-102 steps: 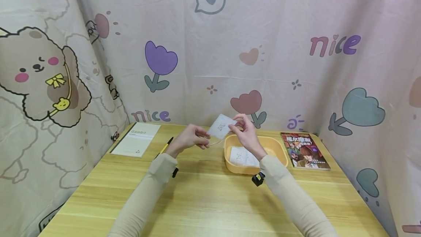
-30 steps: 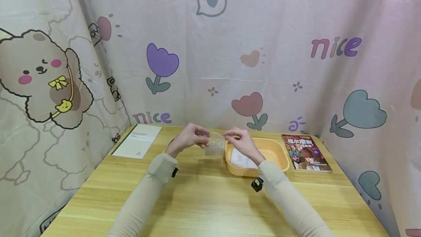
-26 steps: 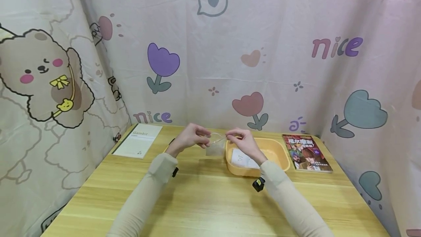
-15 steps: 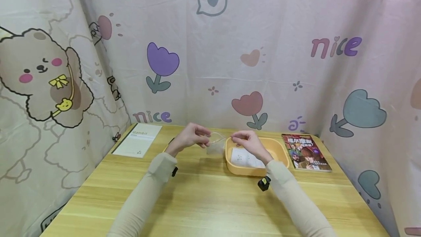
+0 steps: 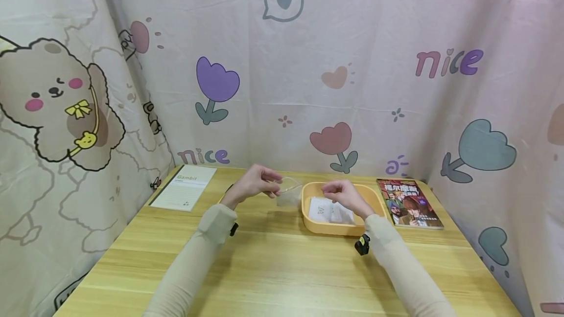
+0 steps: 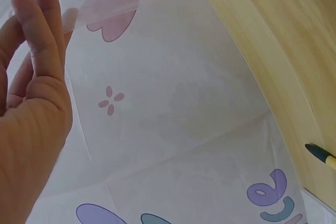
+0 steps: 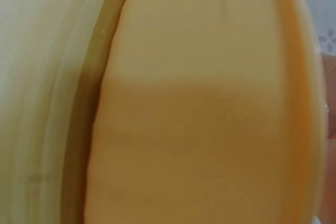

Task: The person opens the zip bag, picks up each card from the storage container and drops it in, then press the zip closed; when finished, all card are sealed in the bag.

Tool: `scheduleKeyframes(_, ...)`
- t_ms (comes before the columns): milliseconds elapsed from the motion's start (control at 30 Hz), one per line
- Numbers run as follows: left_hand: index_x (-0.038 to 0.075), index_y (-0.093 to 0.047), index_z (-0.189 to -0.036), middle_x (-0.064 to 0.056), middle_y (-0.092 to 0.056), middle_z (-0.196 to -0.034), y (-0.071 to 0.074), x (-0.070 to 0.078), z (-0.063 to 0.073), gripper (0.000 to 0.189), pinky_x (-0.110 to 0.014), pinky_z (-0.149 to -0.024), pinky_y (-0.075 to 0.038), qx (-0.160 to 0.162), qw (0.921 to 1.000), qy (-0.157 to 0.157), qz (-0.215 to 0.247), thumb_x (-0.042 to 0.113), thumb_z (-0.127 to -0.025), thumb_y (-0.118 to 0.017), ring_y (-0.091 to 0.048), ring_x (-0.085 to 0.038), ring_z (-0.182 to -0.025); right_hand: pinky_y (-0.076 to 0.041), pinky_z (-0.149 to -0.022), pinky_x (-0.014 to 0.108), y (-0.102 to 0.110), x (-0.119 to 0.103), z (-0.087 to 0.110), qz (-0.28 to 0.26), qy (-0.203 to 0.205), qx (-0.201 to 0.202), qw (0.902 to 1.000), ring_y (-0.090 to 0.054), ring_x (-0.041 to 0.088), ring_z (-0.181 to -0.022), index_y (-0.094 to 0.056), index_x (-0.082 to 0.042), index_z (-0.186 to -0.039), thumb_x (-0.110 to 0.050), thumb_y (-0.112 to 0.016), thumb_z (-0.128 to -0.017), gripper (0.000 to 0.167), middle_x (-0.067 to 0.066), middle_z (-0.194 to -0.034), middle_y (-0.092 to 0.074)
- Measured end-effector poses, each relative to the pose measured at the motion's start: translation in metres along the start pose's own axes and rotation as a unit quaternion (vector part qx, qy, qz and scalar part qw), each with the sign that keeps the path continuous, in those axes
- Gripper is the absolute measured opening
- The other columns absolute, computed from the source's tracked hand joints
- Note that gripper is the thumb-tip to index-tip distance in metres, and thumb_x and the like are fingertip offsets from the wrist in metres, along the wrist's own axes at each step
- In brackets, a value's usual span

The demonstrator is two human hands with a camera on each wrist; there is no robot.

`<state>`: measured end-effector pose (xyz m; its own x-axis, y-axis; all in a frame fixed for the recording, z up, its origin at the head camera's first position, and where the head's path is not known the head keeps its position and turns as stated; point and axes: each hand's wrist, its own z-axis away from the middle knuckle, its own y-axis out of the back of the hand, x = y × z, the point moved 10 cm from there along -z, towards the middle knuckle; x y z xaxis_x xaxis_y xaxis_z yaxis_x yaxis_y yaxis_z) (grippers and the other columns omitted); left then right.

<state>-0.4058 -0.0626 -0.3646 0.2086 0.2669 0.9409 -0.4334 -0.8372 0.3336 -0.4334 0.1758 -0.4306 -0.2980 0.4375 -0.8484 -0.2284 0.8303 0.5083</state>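
Observation:
In the head view my left hand pinches a small translucent pouch at its mouth, above the table. A thin pale rim loops open at the top of the pouch, and its body hangs below. The left wrist view shows my left hand with the clear edge of the pouch at the fingertips. My right hand is apart from the pouch, over the yellow basket, fingers loosely bent with nothing visible in them. Inside the basket lie white printed packets. The right wrist view shows mostly the basket wall.
A notepad lies at the table's back left. The pen shows in the left wrist view, largely hidden behind my left arm in the head view. Right of the basket lies a comic-style book. A patterned curtain hangs behind the table.
The pouch was held flat and raised by both hands, then lowered with its mouth spread. My right hand has let go and moved right over the basket; the left stays still.

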Motion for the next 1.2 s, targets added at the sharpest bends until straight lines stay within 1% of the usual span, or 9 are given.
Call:
scheduleKeyframes(133, -0.011, -0.063, -0.119, -0.024, -0.071, -0.104, 0.000, 0.000, -0.001, 0.034, -0.035, -0.069, -0.064, 0.002, 1.0000, 0.002, -0.004, -0.004, -0.086, -0.069, -0.073, -0.022, -0.076, -0.059, -0.078, 0.030, -0.001, 0.013, 0.000, 0.043, -0.021, -0.016, 0.9987, -0.067, 0.025, -0.097, -0.068, 0.004, -0.117, 0.003, -0.067, -0.087, 0.030, 0.023, -0.113, -0.069)
scheduleKeyframes(267, -0.010, -0.063, -0.119, -0.024, -0.071, -0.105, 0.001, -0.001, -0.002, 0.034, -0.034, -0.069, -0.064, 0.004, 1.0000, 0.003, -0.005, -0.004, -0.086, -0.069, -0.073, -0.022, -0.076, -0.057, -0.085, 0.035, -0.002, 0.019, 0.000, 0.083, -0.016, -0.030, 0.9960, -0.066, 0.029, -0.097, -0.069, 0.005, -0.113, 0.009, -0.068, -0.082, 0.031, 0.021, -0.108, -0.070)
scheduleKeyframes(400, -0.011, -0.062, -0.120, -0.024, -0.071, -0.104, 0.000, 0.000, -0.001, 0.035, -0.034, -0.069, -0.064, 0.003, 1.0000, 0.002, -0.004, -0.004, -0.086, -0.070, -0.073, -0.021, -0.075, -0.055, -0.088, 0.039, -0.004, 0.023, 0.001, 0.099, -0.018, -0.047, 0.9938, -0.063, 0.031, -0.097, -0.069, 0.005, -0.113, 0.008, -0.072, -0.080, 0.033, 0.021, -0.108, -0.070)
scheduleKeyframes(600, -0.014, -0.059, -0.122, -0.025, -0.071, -0.106, 0.000, 0.000, 0.000, 0.039, -0.035, -0.070, -0.064, -0.002, 1.0000, -0.002, -0.004, -0.003, -0.086, -0.070, -0.073, -0.022, -0.076, -0.051, -0.098, 0.047, -0.009, 0.032, 0.002, 0.126, -0.038, -0.070, 0.9888, -0.060, 0.031, -0.105, -0.068, 0.000, -0.119, 0.000, -0.079, -0.076, 0.045, 0.018, -0.120, -0.066)
scheduleKeyframes(733, -0.012, -0.060, -0.123, -0.027, -0.069, -0.109, 0.002, -0.002, 0.002, 0.040, -0.036, -0.071, -0.064, -0.003, 1.0000, -0.009, 0.001, -0.001, -0.087, -0.070, -0.073, -0.022, -0.077, -0.047, -0.104, 0.052, -0.013, 0.037, 0.001, 0.141, -0.045, -0.083, 0.9856, -0.058, 0.032, -0.112, -0.068, -0.003, -0.120, -0.004, -0.082, -0.075, 0.046, 0.017, -0.128, -0.062)
scheduleKeyframes(867, -0.010, -0.061, -0.123, -0.026, -0.070, -0.109, 0.003, -0.006, 0.003, 0.039, -0.036, -0.071, -0.064, -0.007, 0.9997, -0.024, -0.001, 0.001, -0.088, -0.071, -0.073, -0.022, -0.078, -0.047, -0.104, 0.052, -0.016, 0.038, 0.000, 0.159, -0.034, -0.089, 0.9827, -0.058, 0.032, -0.113, -0.069, -0.003, -0.118, -0.005, -0.082, -0.076, 0.044, 0.017, -0.128, -0.062)
scheduleKeyframes(1000, -0.009, -0.061, -0.124, -0.028, -0.068, -0.114, 0.004, -0.011, 0.004, 0.039, -0.039, -0.073, -0.064, -0.013, 0.9991, -0.039, 0.002, 0.004, -0.089, -0.071, -0.074, -0.024, -0.081, -0.049, -0.100, 0.051, -0.017, 0.037, 0.000, 0.160, -0.025, -0.089, 0.9828, -0.058, 0.030, -0.107, -0.069, -0.001, -0.116, -0.003, -0.083, -0.075, 0.043, 0.017, -0.123, -0.063)
scheduleKeyframes(1100, -0.008, -0.061, -0.124, -0.030, -0.065, -0.118, 0.006, -0.014, 0.004, 0.038, -0.040, -0.075, -0.063, -0.016, 0.9989, -0.043, 0.009, 0.004, -0.089, -0.070, -0.074, -0.025, -0.084, -0.050, -0.098, 0.050, -0.017, 0.035, 0.000, 0.156, -0.020, -0.088, 0.9835, -0.058, 0.029, -0.104, -0.069, -0.001, -0.115, -0.001, -0.083, -0.074, 0.044, 0.017, -0.121, -0.064)
scheduleKeyframes(1200, -0.008, -0.062, -0.124, -0.028, -0.066, -0.118, 0.007, -0.015, 0.004, 0.038, -0.038, -0.075, -0.063, -0.016, 0.9988, -0.045, 0.013, 0.005, -0.089, -0.071, -0.074, -0.026, -0.084, -0.050, -0.097, 0.049, -0.018, 0.035, 0.000, 0.156, -0.019, -0.088, 0.9836, -0.057, 0.028, -0.103, -0.069, -0.001, -0.116, 0.000, -0.082, -0.074, 0.044, 0.017, -0.122, -0.064)
